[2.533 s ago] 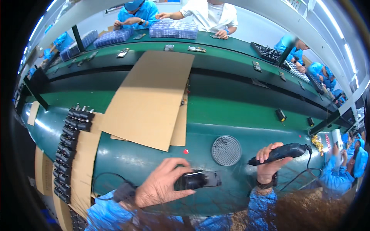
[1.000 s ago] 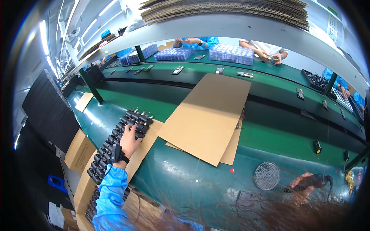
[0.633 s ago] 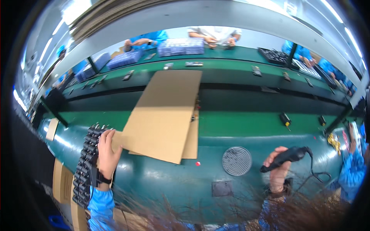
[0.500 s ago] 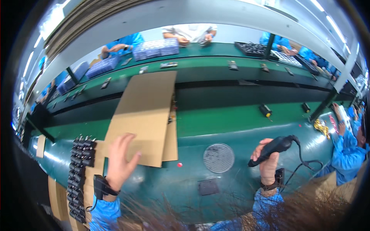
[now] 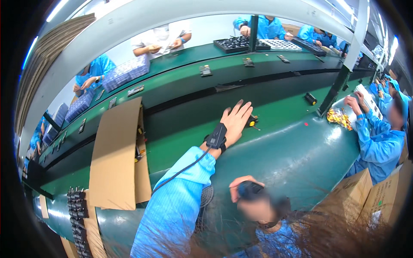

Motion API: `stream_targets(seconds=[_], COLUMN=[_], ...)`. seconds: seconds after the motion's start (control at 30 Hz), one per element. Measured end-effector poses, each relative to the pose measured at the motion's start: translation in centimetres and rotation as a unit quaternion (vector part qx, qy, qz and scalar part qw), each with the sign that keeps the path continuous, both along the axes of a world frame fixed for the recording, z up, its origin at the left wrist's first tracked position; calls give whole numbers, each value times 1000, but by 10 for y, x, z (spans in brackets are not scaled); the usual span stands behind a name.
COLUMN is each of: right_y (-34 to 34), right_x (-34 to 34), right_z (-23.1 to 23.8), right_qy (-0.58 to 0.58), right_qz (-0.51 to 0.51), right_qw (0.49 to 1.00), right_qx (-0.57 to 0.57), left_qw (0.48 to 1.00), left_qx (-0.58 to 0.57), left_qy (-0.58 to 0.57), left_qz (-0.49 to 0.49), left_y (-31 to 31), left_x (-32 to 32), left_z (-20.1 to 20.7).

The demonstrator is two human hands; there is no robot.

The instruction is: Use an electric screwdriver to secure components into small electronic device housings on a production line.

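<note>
My left hand [image 5: 235, 122] reaches far over the green conveyor belt, palm down with fingers stretched out. A small black part with a yellow end [image 5: 253, 122] lies right beside its fingers, partly hidden; I cannot tell whether they touch. Nearer to me, my right hand [image 5: 235, 188] is wrapped round a black corded hand tool [image 5: 250, 188]. The lower part of that hand is smeared. Under my left sleeve a round textured disc [image 5: 207, 196] shows only at its edge. Another black and yellow part [image 5: 310, 99] sits farther right on the belt.
Cardboard sheets [image 5: 112, 159] lean at the left over some parts. Rows of black parts [image 5: 77, 219] stand at the near left. A grey post [image 5: 333, 92] rises at the right, near gold-coloured pieces [image 5: 339, 118] and a co-worker in blue [image 5: 380, 144]. Circuit boards [image 5: 205, 70] lie along the far belt.
My left hand has moved from over the cardboard rightward and forward to the part on the belt. My right hand, still holding the tool, is lower in view. The view has turned right.
</note>
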State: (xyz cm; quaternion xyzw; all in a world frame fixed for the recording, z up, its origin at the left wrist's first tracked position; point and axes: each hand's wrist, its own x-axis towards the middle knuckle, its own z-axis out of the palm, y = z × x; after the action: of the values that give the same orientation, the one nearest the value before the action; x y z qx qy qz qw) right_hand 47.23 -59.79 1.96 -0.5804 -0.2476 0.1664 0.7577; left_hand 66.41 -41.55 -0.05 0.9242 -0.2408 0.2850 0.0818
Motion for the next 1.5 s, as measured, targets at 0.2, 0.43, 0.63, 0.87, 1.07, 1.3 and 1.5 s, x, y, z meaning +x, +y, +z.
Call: stream_targets(seconds=[0.2, 0.43, 0.63, 0.87, 1.07, 1.3, 1.5], right_y=[4, 2, 6, 25, 21, 36, 84], right_x=[-2, -2, -6, -9, -14, -14, -20], right_z=[2, 16, 7, 8, 4, 37, 53], right_qy=[-48, 26, 14, 5, -15, -62, -60], right_qz=[12, 12, -91, -132, -142, -80, -57], right_qw=[998, 999, 992, 988, 989, 991, 992], right_qx=[-30, 46, 87, 75, 42, 84, 90], left_qw=[990, 982, 967, 951, 968, 962, 955], left_qx=[69, 6, -114, -146, -72, -71, -114], left_qy=[103, 188, 229, 262, 235, 247, 262], left_qz=[-67, -19, 12, 74, 60, 88, 72], left_y=[19, 48, 75, 88, 72, 70, 75], left_x=[26, -49, -201, -374, -379, -388, -393], left_z=[-10, 53, 110, 67, 34, 26, 20])
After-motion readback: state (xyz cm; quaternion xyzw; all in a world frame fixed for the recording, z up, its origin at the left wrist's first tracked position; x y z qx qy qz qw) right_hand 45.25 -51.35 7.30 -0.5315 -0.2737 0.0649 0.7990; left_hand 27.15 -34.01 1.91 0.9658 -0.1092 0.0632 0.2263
